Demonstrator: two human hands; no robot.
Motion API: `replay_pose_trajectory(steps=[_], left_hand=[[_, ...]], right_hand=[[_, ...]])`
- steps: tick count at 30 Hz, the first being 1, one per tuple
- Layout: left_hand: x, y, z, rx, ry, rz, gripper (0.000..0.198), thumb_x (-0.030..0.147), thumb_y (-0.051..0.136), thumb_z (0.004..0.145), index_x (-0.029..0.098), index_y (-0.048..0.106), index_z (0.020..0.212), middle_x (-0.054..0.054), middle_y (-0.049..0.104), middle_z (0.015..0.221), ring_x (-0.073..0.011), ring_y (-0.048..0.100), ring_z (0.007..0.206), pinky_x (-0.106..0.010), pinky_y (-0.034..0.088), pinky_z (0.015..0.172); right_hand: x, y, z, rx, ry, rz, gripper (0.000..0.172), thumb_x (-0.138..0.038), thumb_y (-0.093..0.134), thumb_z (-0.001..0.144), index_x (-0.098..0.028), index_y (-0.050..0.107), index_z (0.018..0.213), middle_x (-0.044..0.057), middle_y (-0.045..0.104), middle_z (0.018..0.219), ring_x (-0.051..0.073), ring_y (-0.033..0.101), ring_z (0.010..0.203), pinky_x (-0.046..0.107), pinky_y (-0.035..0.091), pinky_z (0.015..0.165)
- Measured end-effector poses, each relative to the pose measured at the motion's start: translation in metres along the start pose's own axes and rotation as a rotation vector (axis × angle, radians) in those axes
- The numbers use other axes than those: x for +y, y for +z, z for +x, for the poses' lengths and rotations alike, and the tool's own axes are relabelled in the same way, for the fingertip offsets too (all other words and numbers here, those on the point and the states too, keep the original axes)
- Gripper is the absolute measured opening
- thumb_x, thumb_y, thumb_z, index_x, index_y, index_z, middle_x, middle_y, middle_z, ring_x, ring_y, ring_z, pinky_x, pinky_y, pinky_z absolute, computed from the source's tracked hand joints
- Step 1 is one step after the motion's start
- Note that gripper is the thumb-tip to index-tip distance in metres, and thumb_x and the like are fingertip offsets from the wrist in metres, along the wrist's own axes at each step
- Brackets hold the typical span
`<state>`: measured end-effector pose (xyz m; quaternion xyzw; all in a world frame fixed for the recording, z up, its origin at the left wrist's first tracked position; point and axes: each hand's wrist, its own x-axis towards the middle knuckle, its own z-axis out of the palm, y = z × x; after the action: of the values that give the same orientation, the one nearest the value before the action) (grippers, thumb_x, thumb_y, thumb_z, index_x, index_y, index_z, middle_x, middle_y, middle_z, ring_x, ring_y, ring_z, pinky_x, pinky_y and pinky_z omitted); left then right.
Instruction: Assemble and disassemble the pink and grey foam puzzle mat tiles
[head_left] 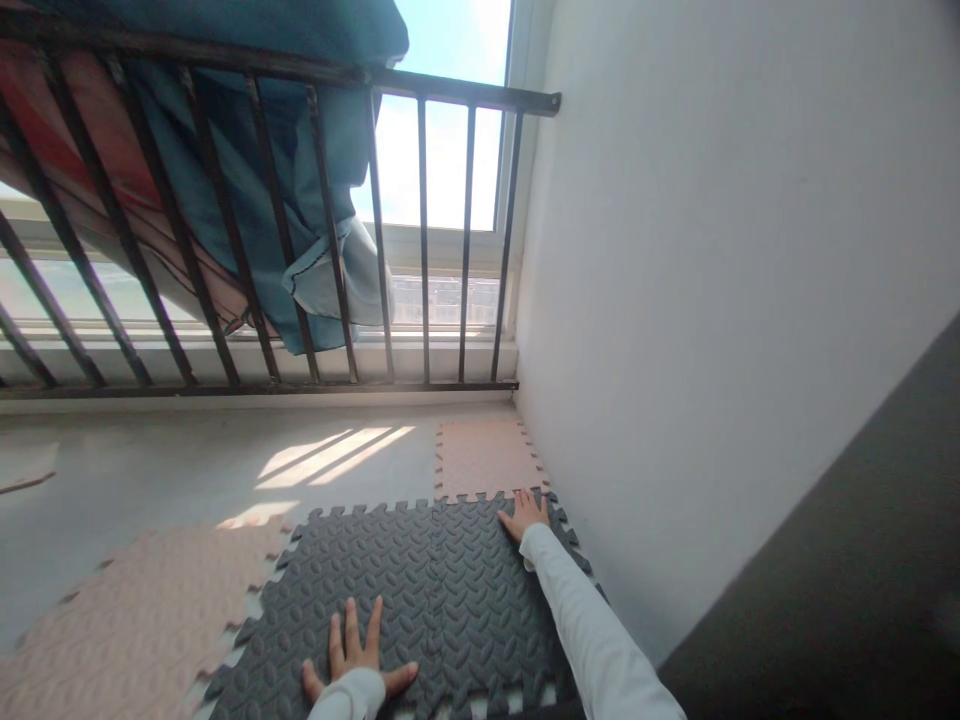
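My left hand (356,655) lies flat with fingers spread on a dark grey interlocking foam mat (420,590), near its closer edge. My right hand (525,515) reaches out in a white sleeve and presses flat on the far right corner of the same grey mat, right where its toothed edge meets a small pink foam tile (484,457). Neither hand holds anything. A larger pink foam mat (127,610) lies to the left of the grey one, its edge touching or just beside it.
A white wall (712,300) runs close along the right of the mats. Ahead stands a dark metal railing (420,240) before a bright window, with blue and red fabric (247,200) draped over it. Bare grey floor (172,470) lies between mats and railing.
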<state>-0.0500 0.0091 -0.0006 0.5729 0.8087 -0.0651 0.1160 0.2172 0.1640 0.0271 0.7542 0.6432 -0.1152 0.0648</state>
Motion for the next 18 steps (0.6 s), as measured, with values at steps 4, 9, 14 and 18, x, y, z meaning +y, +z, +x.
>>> replay_pose_trajectory(steps=[4, 9, 14, 18], left_hand=[[-0.002, 0.001, 0.002, -0.008, 0.005, 0.003, 0.079, 0.061, 0.046, 0.062, 0.034, 0.023, 0.133, -0.007, 0.009, 0.146, -0.0284, 0.008, 0.132, -0.06, 0.012, 0.097], [-0.005, 0.005, 0.004, 0.006, 0.033, -0.035, 0.08, 0.063, 0.042, 0.063, 0.031, 0.022, 0.134, -0.009, 0.009, 0.146, -0.0298, 0.009, 0.132, -0.061, 0.014, 0.096], [-0.005, 0.008, 0.003, 0.023, 0.026, -0.02, 0.08, 0.062, 0.044, 0.062, 0.032, 0.023, 0.133, -0.008, 0.009, 0.146, -0.0304, 0.008, 0.132, -0.061, 0.014, 0.095], [-0.003, 0.005, 0.003, 0.02, 0.017, 0.003, 0.08, 0.061, 0.048, 0.061, 0.034, 0.024, 0.133, -0.007, 0.01, 0.146, -0.0306, 0.008, 0.132, -0.061, 0.014, 0.096]], right_hand=[[0.009, -0.001, 0.004, -0.025, -0.046, 0.02, 0.07, -0.056, 0.022, 0.08, -0.014, 0.023, 0.136, 0.008, 0.019, 0.143, 0.02, 0.012, 0.132, 0.046, 0.001, 0.106], [0.018, -0.016, 0.003, -0.084, -0.098, 0.042, 0.066, -0.053, 0.026, 0.081, -0.017, 0.022, 0.136, 0.006, 0.02, 0.143, 0.019, 0.014, 0.131, 0.041, 0.008, 0.107], [0.03, -0.01, 0.005, 0.018, 0.07, 0.012, 0.07, -0.049, 0.027, 0.082, -0.005, 0.02, 0.136, 0.013, 0.02, 0.142, 0.022, 0.015, 0.131, 0.037, 0.014, 0.106], [0.038, -0.005, 0.01, 0.016, 0.048, -0.018, 0.073, -0.053, 0.027, 0.081, -0.004, 0.02, 0.135, 0.013, 0.018, 0.143, 0.022, 0.014, 0.131, 0.037, 0.012, 0.106]])
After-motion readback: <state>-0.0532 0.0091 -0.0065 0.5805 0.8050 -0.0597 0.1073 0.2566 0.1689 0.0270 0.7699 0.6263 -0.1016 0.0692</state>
